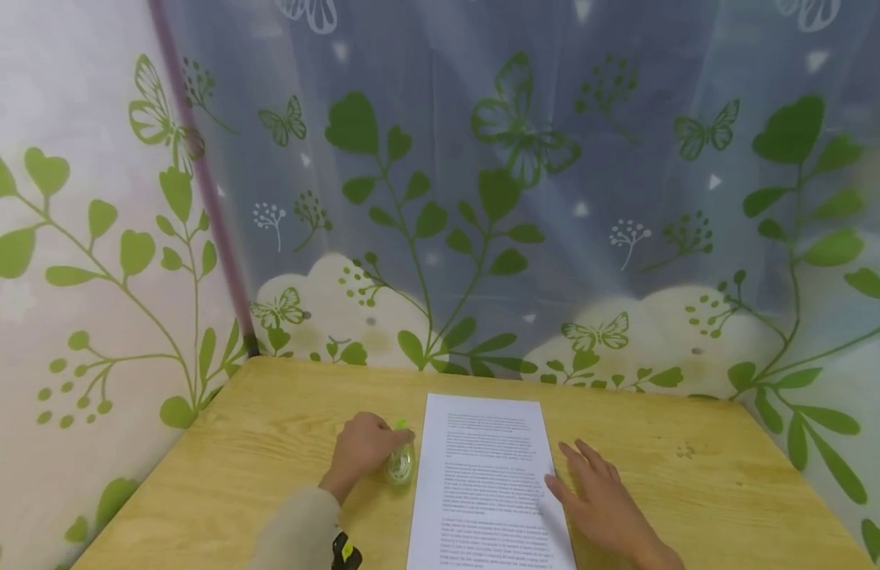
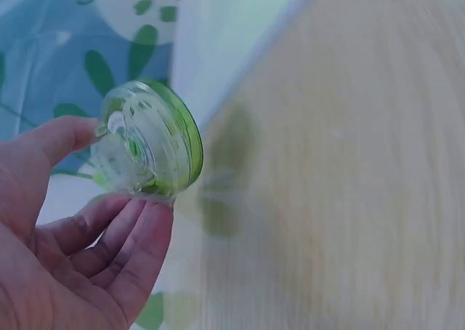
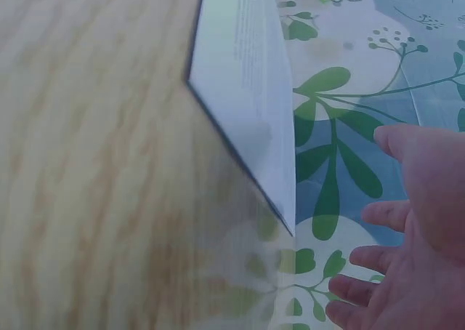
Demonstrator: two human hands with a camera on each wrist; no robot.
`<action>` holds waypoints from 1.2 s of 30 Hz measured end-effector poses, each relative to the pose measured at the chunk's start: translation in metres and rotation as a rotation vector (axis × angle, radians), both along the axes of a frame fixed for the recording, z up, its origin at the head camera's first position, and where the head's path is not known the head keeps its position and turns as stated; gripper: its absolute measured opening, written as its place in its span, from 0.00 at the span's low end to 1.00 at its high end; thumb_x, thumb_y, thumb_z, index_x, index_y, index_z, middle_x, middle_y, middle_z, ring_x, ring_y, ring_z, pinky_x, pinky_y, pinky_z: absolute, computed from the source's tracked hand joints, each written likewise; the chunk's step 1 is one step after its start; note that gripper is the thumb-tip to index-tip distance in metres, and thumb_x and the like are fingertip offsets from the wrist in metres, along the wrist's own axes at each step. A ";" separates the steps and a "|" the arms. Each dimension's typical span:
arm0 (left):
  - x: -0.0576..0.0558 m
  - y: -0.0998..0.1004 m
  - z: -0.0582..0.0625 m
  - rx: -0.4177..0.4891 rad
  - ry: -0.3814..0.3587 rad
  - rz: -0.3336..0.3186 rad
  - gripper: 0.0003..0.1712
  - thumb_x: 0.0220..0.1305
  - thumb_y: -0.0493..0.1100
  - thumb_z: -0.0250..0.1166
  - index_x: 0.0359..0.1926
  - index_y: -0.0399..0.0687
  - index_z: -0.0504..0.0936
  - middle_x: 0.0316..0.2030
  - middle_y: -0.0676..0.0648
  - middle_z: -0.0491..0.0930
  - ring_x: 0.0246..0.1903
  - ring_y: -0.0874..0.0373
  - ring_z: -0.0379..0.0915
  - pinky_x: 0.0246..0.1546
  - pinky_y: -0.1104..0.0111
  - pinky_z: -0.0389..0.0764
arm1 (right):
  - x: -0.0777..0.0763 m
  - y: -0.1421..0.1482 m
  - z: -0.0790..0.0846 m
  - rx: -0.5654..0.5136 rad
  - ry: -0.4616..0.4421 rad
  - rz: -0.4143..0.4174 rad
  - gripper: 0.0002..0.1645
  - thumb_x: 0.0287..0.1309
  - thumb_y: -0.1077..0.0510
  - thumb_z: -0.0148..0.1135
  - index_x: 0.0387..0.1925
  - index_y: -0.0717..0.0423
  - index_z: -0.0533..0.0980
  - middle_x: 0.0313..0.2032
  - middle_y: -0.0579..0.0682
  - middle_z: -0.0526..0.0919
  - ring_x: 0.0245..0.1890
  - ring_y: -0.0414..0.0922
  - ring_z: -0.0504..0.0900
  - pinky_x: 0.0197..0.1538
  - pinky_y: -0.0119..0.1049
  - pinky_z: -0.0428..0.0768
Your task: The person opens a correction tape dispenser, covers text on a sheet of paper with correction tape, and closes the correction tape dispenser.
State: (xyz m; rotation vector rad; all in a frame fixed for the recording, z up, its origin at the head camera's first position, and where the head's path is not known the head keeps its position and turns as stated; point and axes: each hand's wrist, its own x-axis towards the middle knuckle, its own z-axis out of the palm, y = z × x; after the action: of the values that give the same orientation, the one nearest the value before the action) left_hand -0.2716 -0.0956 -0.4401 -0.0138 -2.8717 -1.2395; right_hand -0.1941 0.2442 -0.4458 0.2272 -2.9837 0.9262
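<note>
Between the thumb and fingers of my left hand [image 1: 363, 447] is a clear green correction tape [image 2: 156, 141]. It is gripped by its edges, just left of a printed sheet of paper [image 1: 482, 483] in the head view. The left wrist view shows its round transparent case with the reel inside. At the sheet's right edge, my right hand [image 1: 602, 503] has its fingers spread and nothing in it; the thumb overlaps the paper's margin in the head view. From the right wrist, the fingers [image 3: 378, 257] appear apart and the sheet lies beyond them.
A light wooden table [image 1: 268, 443] carries the sheet. Behind it hangs a blue-grey curtain [image 1: 440, 198] with green leaves and butterflies, and a pale patterned curtain [image 1: 76, 261] stands at the left. A black strap [image 1: 345, 552] is around the left wrist.
</note>
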 end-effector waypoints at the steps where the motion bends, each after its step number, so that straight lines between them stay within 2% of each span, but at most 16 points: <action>1: 0.000 0.000 0.002 0.050 -0.004 0.006 0.29 0.53 0.54 0.69 0.07 0.50 0.64 0.07 0.55 0.60 0.10 0.63 0.52 0.12 0.72 0.55 | -0.001 -0.001 0.000 -0.002 0.003 -0.005 0.43 0.67 0.35 0.46 0.70 0.61 0.58 0.69 0.68 0.54 0.66 0.71 0.51 0.57 0.69 0.57; 4: 0.001 0.004 0.006 0.229 -0.043 0.034 0.22 0.54 0.53 0.70 0.15 0.42 0.78 0.15 0.50 0.74 0.15 0.59 0.69 0.17 0.68 0.72 | -0.002 -0.003 0.002 -0.024 -0.003 -0.022 0.46 0.66 0.32 0.44 0.70 0.62 0.58 0.69 0.68 0.53 0.66 0.71 0.50 0.57 0.68 0.58; 7: 0.002 0.009 0.007 0.425 -0.095 0.060 0.20 0.54 0.51 0.72 0.28 0.35 0.83 0.27 0.44 0.80 0.25 0.54 0.77 0.31 0.62 0.81 | -0.002 -0.003 0.003 -0.058 -0.021 -0.032 0.48 0.65 0.30 0.43 0.70 0.62 0.57 0.69 0.69 0.51 0.66 0.71 0.50 0.57 0.68 0.59; 9: 0.003 0.013 0.007 0.536 -0.124 0.073 0.21 0.52 0.51 0.73 0.32 0.34 0.82 0.30 0.44 0.79 0.27 0.54 0.78 0.35 0.60 0.82 | -0.002 -0.002 0.004 -0.092 -0.029 -0.030 0.47 0.65 0.31 0.44 0.70 0.62 0.57 0.69 0.69 0.51 0.66 0.71 0.50 0.57 0.68 0.58; 11: 0.003 0.018 0.006 0.627 -0.150 0.076 0.22 0.52 0.51 0.73 0.32 0.33 0.81 0.29 0.44 0.79 0.26 0.55 0.77 0.36 0.61 0.82 | -0.002 -0.002 0.005 -0.117 -0.029 -0.024 0.46 0.66 0.33 0.45 0.70 0.63 0.57 0.69 0.69 0.52 0.66 0.70 0.50 0.58 0.67 0.58; 15: 0.005 0.028 0.008 0.776 -0.196 0.077 0.24 0.52 0.49 0.73 0.36 0.31 0.80 0.26 0.45 0.80 0.24 0.58 0.79 0.34 0.64 0.82 | -0.002 -0.005 0.006 -0.164 -0.014 -0.020 0.44 0.67 0.35 0.45 0.69 0.64 0.57 0.68 0.69 0.54 0.66 0.68 0.52 0.60 0.65 0.57; 17: 0.007 0.033 0.009 0.837 -0.218 0.079 0.26 0.53 0.47 0.73 0.42 0.29 0.78 0.28 0.44 0.82 0.25 0.58 0.80 0.34 0.66 0.82 | -0.001 -0.007 0.006 -0.193 -0.010 -0.027 0.45 0.67 0.34 0.45 0.69 0.65 0.57 0.68 0.68 0.56 0.67 0.67 0.53 0.61 0.64 0.57; 22: 0.015 0.043 0.007 1.009 -0.304 0.061 0.28 0.55 0.45 0.72 0.49 0.27 0.76 0.34 0.41 0.81 0.31 0.55 0.81 0.39 0.65 0.81 | -0.002 -0.016 0.004 -0.265 -0.020 -0.058 0.47 0.66 0.32 0.45 0.69 0.65 0.57 0.67 0.67 0.58 0.66 0.65 0.56 0.61 0.62 0.60; 27: 0.023 0.051 0.005 1.211 -0.378 0.025 0.29 0.57 0.44 0.70 0.51 0.26 0.74 0.36 0.39 0.79 0.36 0.52 0.80 0.46 0.63 0.78 | -0.003 -0.026 0.000 -0.329 0.011 -0.071 0.43 0.68 0.36 0.44 0.68 0.65 0.59 0.66 0.67 0.61 0.64 0.65 0.61 0.61 0.59 0.63; 32: 0.032 0.061 0.004 1.346 -0.402 0.013 0.29 0.60 0.42 0.68 0.53 0.24 0.70 0.39 0.37 0.78 0.40 0.49 0.80 0.51 0.60 0.75 | -0.003 -0.038 0.000 -0.382 0.036 -0.108 0.40 0.70 0.37 0.42 0.66 0.65 0.62 0.64 0.65 0.66 0.60 0.60 0.68 0.59 0.55 0.66; 36: 0.040 0.073 0.004 1.424 -0.426 0.039 0.31 0.60 0.43 0.67 0.54 0.24 0.67 0.43 0.36 0.74 0.45 0.47 0.76 0.55 0.59 0.72 | -0.002 -0.049 0.002 -0.391 0.016 -0.161 0.40 0.70 0.35 0.38 0.66 0.61 0.63 0.62 0.62 0.68 0.58 0.57 0.71 0.57 0.55 0.68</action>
State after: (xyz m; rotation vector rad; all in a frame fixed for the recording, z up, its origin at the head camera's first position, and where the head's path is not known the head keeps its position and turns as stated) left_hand -0.2318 -0.0227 -0.4364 0.3315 -1.4784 -3.1209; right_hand -0.1966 0.1951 -0.4439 -0.0113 -2.6794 1.4415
